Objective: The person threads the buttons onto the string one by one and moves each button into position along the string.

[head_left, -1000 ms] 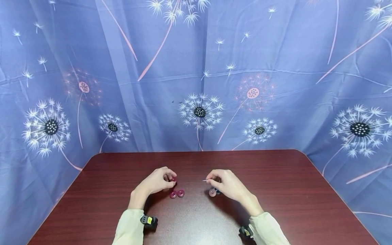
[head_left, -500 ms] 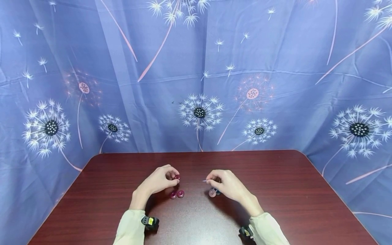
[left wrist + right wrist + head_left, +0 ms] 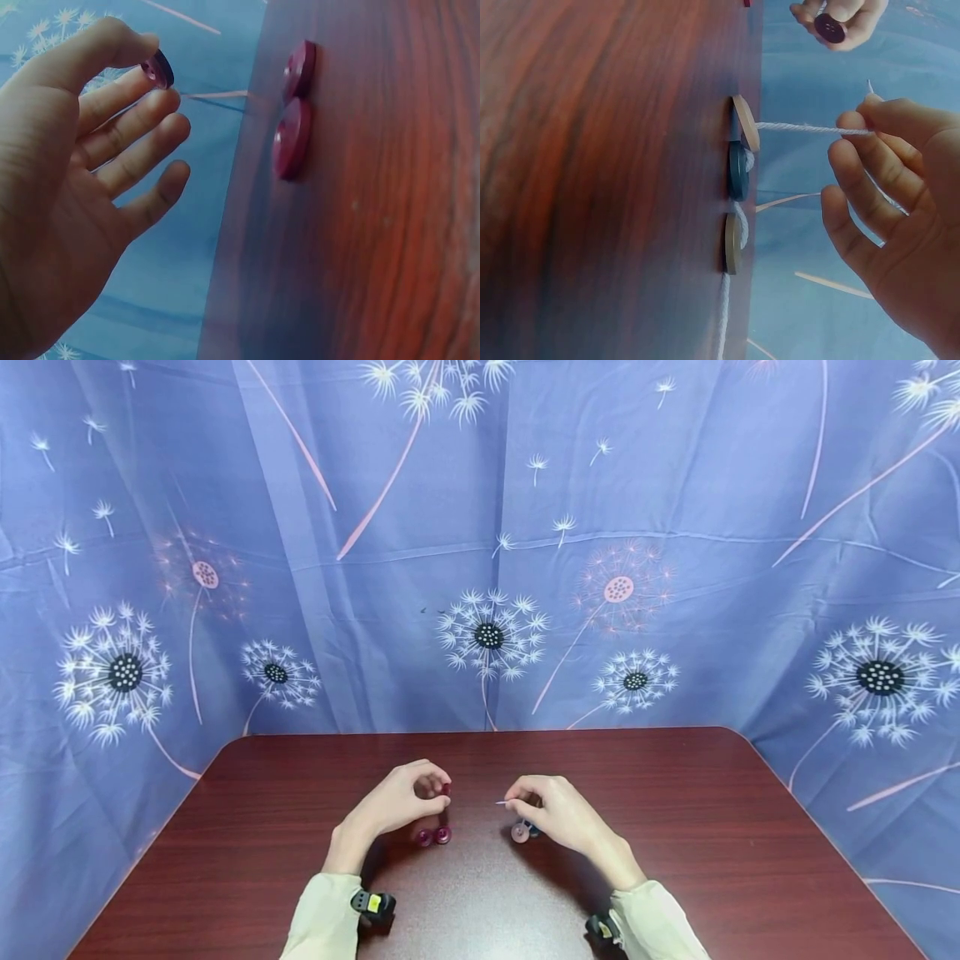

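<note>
My left hand (image 3: 401, 797) pinches a dark red button (image 3: 159, 70) between thumb and index finger, held up on edge above the table. Its other fingers are spread. Across from it, my right hand (image 3: 558, 810) pinches a white cord (image 3: 802, 128), whose thin stiff tip (image 3: 869, 86) sticks out beyond the fingertips toward the left hand. Strung on this cord, a pale pinkish button (image 3: 747, 124), a dark green button (image 3: 738, 171) and an olive-brown button (image 3: 732, 244) stand by the tabletop. The held button and the cord tip are apart.
Two more dark red buttons, one nearer (image 3: 292, 140) and one farther (image 3: 301, 71), lie side by side on the brown wooden table (image 3: 480, 902) below the left hand. A blue dandelion-print cloth (image 3: 405, 635) hangs behind and beside the table.
The left hand has lifted its dark red button and moved right and slightly up, closer to the cord tip. The right hand has stayed in place.
</note>
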Demonstrator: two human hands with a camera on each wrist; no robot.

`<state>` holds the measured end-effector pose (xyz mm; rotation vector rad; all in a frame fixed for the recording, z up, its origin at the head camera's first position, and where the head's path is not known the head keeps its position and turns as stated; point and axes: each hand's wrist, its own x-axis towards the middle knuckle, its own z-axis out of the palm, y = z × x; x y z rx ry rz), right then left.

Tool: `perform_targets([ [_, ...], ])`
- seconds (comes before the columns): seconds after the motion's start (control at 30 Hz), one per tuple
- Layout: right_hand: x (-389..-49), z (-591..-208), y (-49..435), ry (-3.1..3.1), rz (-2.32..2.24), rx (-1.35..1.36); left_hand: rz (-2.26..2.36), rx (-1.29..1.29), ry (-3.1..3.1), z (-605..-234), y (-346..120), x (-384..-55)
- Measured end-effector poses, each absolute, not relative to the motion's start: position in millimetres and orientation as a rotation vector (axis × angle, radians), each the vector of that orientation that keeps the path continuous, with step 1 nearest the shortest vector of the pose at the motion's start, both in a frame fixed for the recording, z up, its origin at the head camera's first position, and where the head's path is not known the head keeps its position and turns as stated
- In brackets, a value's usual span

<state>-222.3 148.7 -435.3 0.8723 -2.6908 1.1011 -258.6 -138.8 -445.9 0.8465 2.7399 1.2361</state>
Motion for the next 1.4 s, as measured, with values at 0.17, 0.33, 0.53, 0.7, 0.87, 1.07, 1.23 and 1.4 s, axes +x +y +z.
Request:
perform_targets([
  [0.17,-222.3,-435.4,148.4,-2.682,1.094,0.866,1.280,0.914,2.711,-443.3,-132.4,-257.1],
  [0.33,-222.3,-434.9,148.0,-2.673,1.095,0.862,1.317,0.981,2.678,-442.4,-126.3,-255.6],
  [0.53,-222.3,-433.8,147.7,-2.669,1.090,0.863,1.323,1.012,2.650,-443.3,-118.8,-255.3],
  [0.7,-222.4,-433.5,147.6,-2.661,1.083,0.859,1.351,0.987,2.622,-441.9,-113.7,-253.2],
  [0.87,-223.0,-434.6,147.4,-2.649,1.065,0.862,1.370,0.985,2.581,-441.2,-107.8,-250.6],
  [1.07,-222.6,-435.1,147.6,-2.636,1.049,0.856,1.395,0.984,2.541,-442.3,-102.3,-249.7],
  [1.23,-222.5,-434.2,147.0,-2.637,1.058,0.852,1.405,0.970,2.520,-442.3,-98.5,-247.8],
  [1.4,-221.6,-433.2,146.5,-2.620,1.075,0.856,1.410,0.976,2.509,-443.1,-94.7,-246.6],
])
